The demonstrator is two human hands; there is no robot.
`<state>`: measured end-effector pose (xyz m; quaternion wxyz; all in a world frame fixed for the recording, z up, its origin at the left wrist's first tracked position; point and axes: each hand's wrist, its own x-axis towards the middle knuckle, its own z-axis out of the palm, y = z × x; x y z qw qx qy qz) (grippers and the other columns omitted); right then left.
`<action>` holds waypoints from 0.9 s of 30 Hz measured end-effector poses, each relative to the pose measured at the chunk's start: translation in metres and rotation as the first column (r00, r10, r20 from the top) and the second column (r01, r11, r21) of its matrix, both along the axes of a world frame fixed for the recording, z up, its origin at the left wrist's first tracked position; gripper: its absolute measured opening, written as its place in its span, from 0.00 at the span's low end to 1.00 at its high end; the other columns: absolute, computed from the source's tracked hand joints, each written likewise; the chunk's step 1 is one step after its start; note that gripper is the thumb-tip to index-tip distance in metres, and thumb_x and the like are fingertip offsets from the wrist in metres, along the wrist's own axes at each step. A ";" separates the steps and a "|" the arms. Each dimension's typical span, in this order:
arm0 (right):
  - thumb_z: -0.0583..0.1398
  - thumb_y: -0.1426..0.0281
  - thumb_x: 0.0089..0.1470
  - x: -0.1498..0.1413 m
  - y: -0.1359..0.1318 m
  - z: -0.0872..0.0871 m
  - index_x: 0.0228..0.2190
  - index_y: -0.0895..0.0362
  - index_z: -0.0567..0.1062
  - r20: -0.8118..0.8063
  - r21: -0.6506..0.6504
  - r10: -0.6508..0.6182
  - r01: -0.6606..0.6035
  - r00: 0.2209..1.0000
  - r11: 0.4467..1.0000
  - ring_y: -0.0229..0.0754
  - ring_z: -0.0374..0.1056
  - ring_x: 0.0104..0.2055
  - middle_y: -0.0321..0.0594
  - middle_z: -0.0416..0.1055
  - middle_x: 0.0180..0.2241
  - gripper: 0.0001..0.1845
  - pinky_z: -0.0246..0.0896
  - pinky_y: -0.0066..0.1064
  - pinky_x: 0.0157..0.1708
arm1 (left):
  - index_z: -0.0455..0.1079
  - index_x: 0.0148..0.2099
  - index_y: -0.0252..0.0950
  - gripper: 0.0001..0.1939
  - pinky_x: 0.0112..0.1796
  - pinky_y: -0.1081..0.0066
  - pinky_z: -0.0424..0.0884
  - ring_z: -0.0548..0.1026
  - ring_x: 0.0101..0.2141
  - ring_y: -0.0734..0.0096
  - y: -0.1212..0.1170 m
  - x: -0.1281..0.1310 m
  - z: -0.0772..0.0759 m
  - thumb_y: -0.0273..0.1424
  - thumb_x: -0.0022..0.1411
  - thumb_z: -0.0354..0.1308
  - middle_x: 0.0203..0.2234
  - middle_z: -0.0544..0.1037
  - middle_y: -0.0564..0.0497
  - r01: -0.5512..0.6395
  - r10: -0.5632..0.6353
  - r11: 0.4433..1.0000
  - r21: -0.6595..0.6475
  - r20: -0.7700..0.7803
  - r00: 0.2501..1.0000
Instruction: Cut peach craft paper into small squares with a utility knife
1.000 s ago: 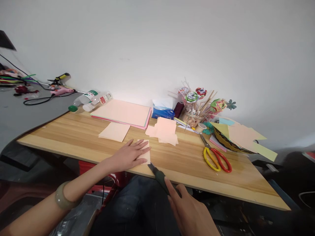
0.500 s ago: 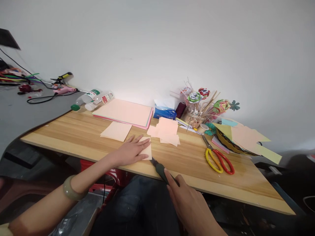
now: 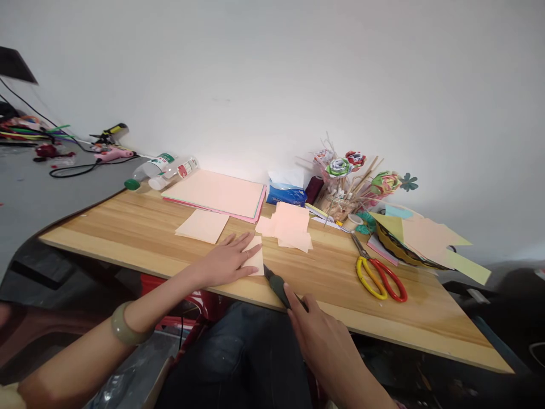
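Observation:
My left hand [image 3: 227, 259] lies flat, fingers spread, on a small peach paper piece [image 3: 254, 259] near the front edge of the wooden table [image 3: 140, 227]. My right hand [image 3: 317, 335] grips a dark-handled craft knife [image 3: 277, 284], index finger along its handle. The blade tip sits at the paper's right edge. A green bangle [image 3: 123, 326] is on my left wrist.
A stack of peach and pink sheets [image 3: 217, 195], a loose peach square [image 3: 203, 225] and a pile of cut squares [image 3: 289, 227] lie behind. Yellow-and-red scissors [image 3: 377, 275], a paper-flower holder [image 3: 344, 187], a tissue pack [image 3: 285, 193], bottles [image 3: 159, 169] and a basket with paper [image 3: 419, 241] stand around.
The knife blade has slid up along the paper's right edge, away from the table's front. My left hand stays pressed on the paper. The view shifted slightly.

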<state>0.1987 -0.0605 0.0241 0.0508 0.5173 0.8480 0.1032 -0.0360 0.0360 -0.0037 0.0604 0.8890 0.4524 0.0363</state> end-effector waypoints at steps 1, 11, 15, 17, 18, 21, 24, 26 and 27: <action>0.49 0.72 0.60 -0.001 0.001 0.002 0.58 0.56 0.59 0.003 -0.016 -0.013 0.013 1.000 1.000 0.41 0.73 0.27 0.45 0.71 0.37 0.24 0.63 0.28 0.20 | 0.45 0.66 0.37 0.35 0.59 0.58 0.38 0.39 0.63 0.60 0.000 0.000 -0.001 0.52 0.65 0.32 0.64 0.41 0.42 0.000 0.000 1.000 -0.001 -0.001 1.000; 0.47 0.70 0.61 -0.009 0.012 0.012 0.58 0.57 0.57 0.005 -0.088 -0.055 0.055 0.998 0.995 0.42 0.72 0.29 0.47 0.70 0.38 0.24 0.61 0.29 0.21 | 0.39 0.66 0.27 0.39 0.59 0.61 0.40 0.41 0.63 0.62 0.000 0.001 0.000 0.52 0.65 0.33 0.64 0.41 0.39 -0.025 0.025 1.000 -0.017 0.009 1.000; 0.46 0.70 0.62 -0.010 0.018 0.011 0.59 0.57 0.56 0.007 -0.092 -0.061 0.061 0.998 0.994 0.43 0.72 0.32 0.46 0.69 0.39 0.24 0.60 0.28 0.22 | 0.39 0.66 0.26 0.39 0.59 0.62 0.39 0.40 0.63 0.62 0.000 0.001 0.000 0.51 0.65 0.33 0.64 0.41 0.38 -0.025 0.025 0.999 -0.023 0.005 1.000; 0.46 0.70 0.62 -0.012 0.022 0.012 0.59 0.57 0.55 0.010 -0.100 -0.062 0.063 0.998 0.993 0.42 0.72 0.32 0.47 0.69 0.40 0.24 0.60 0.28 0.23 | 0.39 0.66 0.26 0.39 0.59 0.62 0.39 0.40 0.63 0.62 0.000 0.001 0.000 0.52 0.65 0.33 0.64 0.41 0.38 -0.024 0.024 0.999 -0.026 0.004 1.000; 0.45 0.70 0.62 -0.013 0.024 0.013 0.59 0.57 0.54 0.011 -0.108 -0.063 0.064 0.998 0.992 0.42 0.71 0.32 0.47 0.69 0.40 0.24 0.61 0.28 0.23 | 0.39 0.66 0.27 0.39 0.59 0.62 0.39 0.40 0.63 0.62 0.000 0.001 0.000 0.52 0.65 0.33 0.64 0.41 0.38 -0.023 0.023 0.999 -0.023 0.007 1.000; 0.44 0.70 0.63 -0.016 0.031 0.015 0.60 0.58 0.53 0.013 -0.117 -0.057 0.058 0.998 0.991 0.41 0.71 0.32 0.47 0.68 0.40 0.24 0.61 0.29 0.25 | 0.39 0.66 0.26 0.39 0.59 0.62 0.38 0.39 0.63 0.62 0.000 0.001 0.000 0.52 0.65 0.32 0.64 0.41 0.38 -0.023 0.023 0.999 -0.024 0.002 1.000; 0.43 0.69 0.63 -0.019 0.038 0.017 0.59 0.59 0.54 0.012 -0.107 -0.046 0.047 0.999 0.993 0.40 0.71 0.33 0.48 0.68 0.41 0.24 0.61 0.28 0.27 | 0.39 0.66 0.25 0.40 0.60 0.62 0.38 0.39 0.63 0.61 0.000 0.002 0.002 0.52 0.65 0.33 0.64 0.40 0.38 -0.030 0.029 0.999 -0.039 -0.020 0.999; 0.43 0.69 0.63 -0.021 0.043 0.016 0.59 0.59 0.54 0.007 -0.098 -0.048 0.048 0.999 0.994 0.41 0.71 0.34 0.48 0.68 0.40 0.24 0.61 0.28 0.28 | 0.39 0.66 0.25 0.39 0.59 0.62 0.38 0.40 0.63 0.61 -0.001 0.002 0.002 0.52 0.65 0.33 0.64 0.41 0.38 -0.032 0.032 0.999 -0.037 -0.016 0.999; 0.43 0.69 0.63 -0.021 0.045 0.015 0.59 0.59 0.54 0.005 -0.093 -0.050 0.051 0.999 0.994 0.41 0.71 0.34 0.48 0.68 0.40 0.24 0.61 0.28 0.27 | 0.39 0.66 0.26 0.39 0.59 0.62 0.38 0.40 0.63 0.61 -0.001 0.002 0.002 0.52 0.65 0.33 0.64 0.41 0.38 -0.032 0.032 0.999 -0.034 -0.009 0.999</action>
